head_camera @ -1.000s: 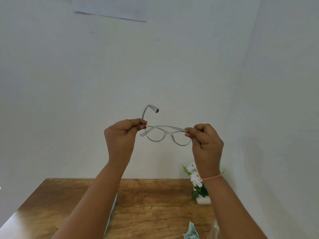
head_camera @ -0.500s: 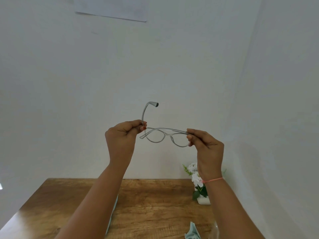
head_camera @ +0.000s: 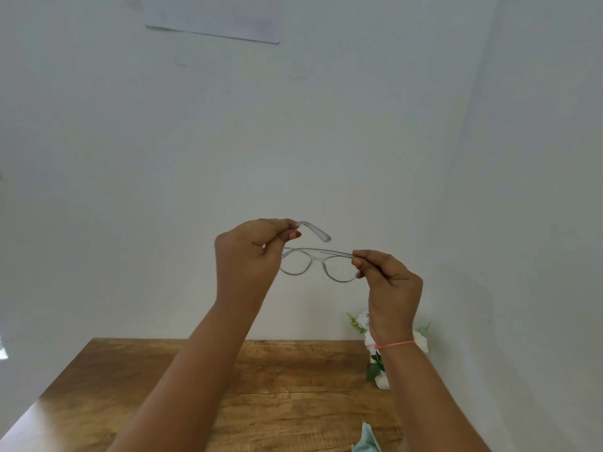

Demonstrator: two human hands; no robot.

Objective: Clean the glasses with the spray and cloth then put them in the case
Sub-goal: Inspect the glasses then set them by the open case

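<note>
Clear-framed glasses (head_camera: 318, 264) are held up in the air in front of the white wall, lenses hanging downward. My left hand (head_camera: 249, 256) pinches the left temple arm, whose curved tip sticks out to the right above the frame. My right hand (head_camera: 390, 283) pinches the frame's right end between thumb and fingers. A pale blue-green cloth (head_camera: 367, 443) lies on the wooden table (head_camera: 280, 380) at the bottom edge, partly cut off. No spray bottle or case shows in this view.
A small white pot of white flowers (head_camera: 375, 353) stands at the table's back right corner, partly behind my right wrist. White walls close in behind and to the right. A paper sheet (head_camera: 212, 17) hangs high on the wall.
The left temple arm has swung from pointing upward to folding down and rightward over the frame. Both hands have stayed at about the same height.
</note>
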